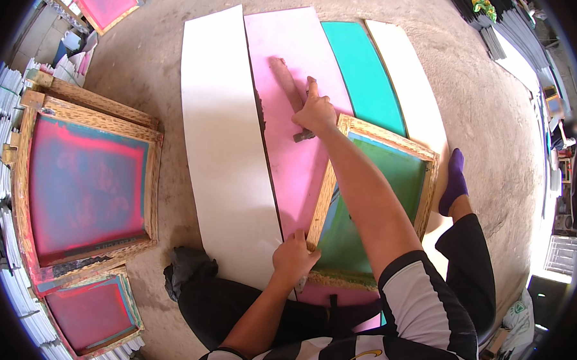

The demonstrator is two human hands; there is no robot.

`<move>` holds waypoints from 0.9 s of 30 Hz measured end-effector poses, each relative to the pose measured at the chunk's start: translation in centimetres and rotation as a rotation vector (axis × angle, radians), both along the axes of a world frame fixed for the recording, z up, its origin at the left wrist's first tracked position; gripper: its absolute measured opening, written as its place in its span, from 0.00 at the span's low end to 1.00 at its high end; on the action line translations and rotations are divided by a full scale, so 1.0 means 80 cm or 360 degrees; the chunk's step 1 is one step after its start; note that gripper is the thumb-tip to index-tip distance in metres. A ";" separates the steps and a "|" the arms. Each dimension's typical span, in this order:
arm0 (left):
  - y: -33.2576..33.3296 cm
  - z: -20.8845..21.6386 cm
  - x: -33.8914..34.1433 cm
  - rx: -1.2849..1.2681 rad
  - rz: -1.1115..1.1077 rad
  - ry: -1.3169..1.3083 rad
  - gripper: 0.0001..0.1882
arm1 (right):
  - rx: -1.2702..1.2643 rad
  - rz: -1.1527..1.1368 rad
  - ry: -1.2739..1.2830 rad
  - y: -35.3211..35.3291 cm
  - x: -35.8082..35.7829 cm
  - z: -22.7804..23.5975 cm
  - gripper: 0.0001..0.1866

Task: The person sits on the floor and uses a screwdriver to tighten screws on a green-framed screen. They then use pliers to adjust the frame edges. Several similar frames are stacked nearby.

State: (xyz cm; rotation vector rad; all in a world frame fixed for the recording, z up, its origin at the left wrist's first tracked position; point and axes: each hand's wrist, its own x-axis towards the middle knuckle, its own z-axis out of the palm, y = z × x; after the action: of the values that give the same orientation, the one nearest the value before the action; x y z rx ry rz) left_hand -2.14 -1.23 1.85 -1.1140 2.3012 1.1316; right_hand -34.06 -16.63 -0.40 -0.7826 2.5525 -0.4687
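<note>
My right hand (316, 112) reaches forward over the pink board (304, 36). It is closed round the lower handle of a hammer (287, 82), close to the dark head, with the index finger sticking out. The hammer's wooden handle points away from me. Under my right forearm leans a wooden screen frame (432, 186) with green mesh, resting on the boards and partly hidden by the arm. My left hand (293, 257) grips this frame's near left side, its fingers bent over the wood. A small grey tip below that hand is too unclear to name.
White boards (219, 145) (403, 69) and a teal board (364, 74) lie beside the pink one on the concrete floor. Frames with red-edged mesh (85, 184) (89, 313) stand at left against stacked sheets (1, 135). My purple-socked foot (452, 181) rests at right.
</note>
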 end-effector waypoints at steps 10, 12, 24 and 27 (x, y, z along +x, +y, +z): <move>-0.003 -0.021 -0.026 -0.0170 0.0036 0.0212 0.33 | -0.0081 -0.0140 0.0027 -0.019 0.014 -0.005 0.59; 0.001 -0.022 -0.026 -0.0197 0.0024 0.0180 0.29 | -0.0160 -0.0266 -0.0042 -0.021 0.010 -0.005 0.56; -0.015 -0.009 -0.031 0.0014 -0.0014 0.0043 0.31 | -0.1147 -0.0922 -0.0559 0.020 -0.140 -0.027 0.45; -0.016 -0.015 -0.029 0.0024 -0.0033 -0.0006 0.32 | -0.0777 -0.0710 -0.0062 0.039 -0.169 -0.010 0.45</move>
State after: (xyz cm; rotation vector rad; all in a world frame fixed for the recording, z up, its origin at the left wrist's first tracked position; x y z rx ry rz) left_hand -4.43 -2.54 0.69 -1.0834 2.2922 1.1361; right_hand -47.58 -13.55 -1.23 -0.3315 2.5997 -1.2669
